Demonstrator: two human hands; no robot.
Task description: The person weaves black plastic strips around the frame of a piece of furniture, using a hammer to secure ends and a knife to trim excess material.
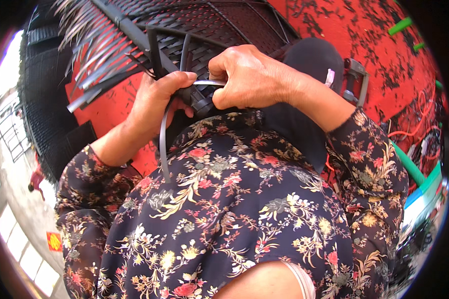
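Observation:
A dark woven panel (pixel 204 44) of flat plastic strips on a tubular frame (pixel 127 32) leans in front of me at the top. Many loose strip ends (pixel 87 45) fan out on its left side. My left hand (pixel 159 94) is closed round the near end of the frame, its thumb lying along the top. Just right of it, my right hand (pixel 252 74) pinches a flat grey strip (pixel 208 82) that stretches between the two hands. A length of strip also hangs below my left hand, in front of my flowered shirt.
A tall stack of ribbed black material (pixel 45 99) stands at the left. The red floor (pixel 329 20) is strewn with dark scraps. At the right are a metal tool (pixel 355 82), an orange cable (pixel 404 133) and a green tube (pixel 409 164). Far left, another person (pixel 36 180) appears small.

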